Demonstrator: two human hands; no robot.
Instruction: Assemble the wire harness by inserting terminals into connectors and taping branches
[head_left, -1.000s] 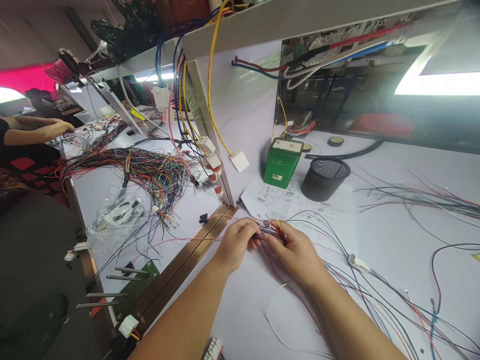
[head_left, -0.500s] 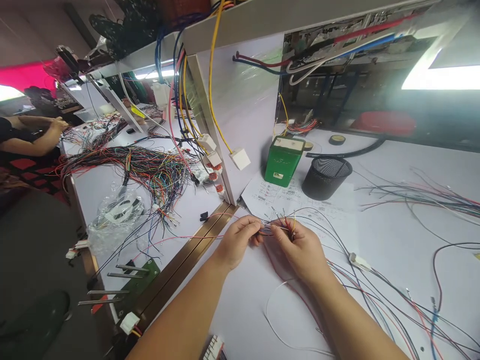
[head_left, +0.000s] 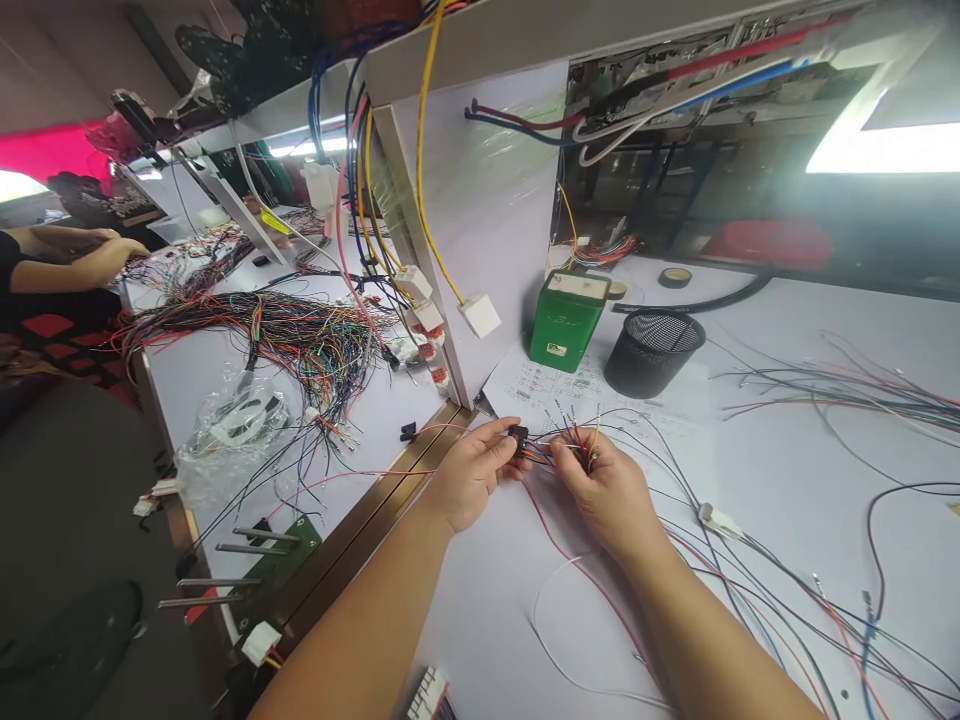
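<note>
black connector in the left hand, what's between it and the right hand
In the head view, thin coloured wires span the gap between the black connector and the right hand, above the white tabletop.

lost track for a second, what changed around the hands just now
The right hand has drawn slightly right, widening its gap from the left hand. The black connector in the left hand now shows plainly, and the wires in the right hand fan upward more. Nothing was visibly let go. The green box and mesh cup stayed put.
</note>
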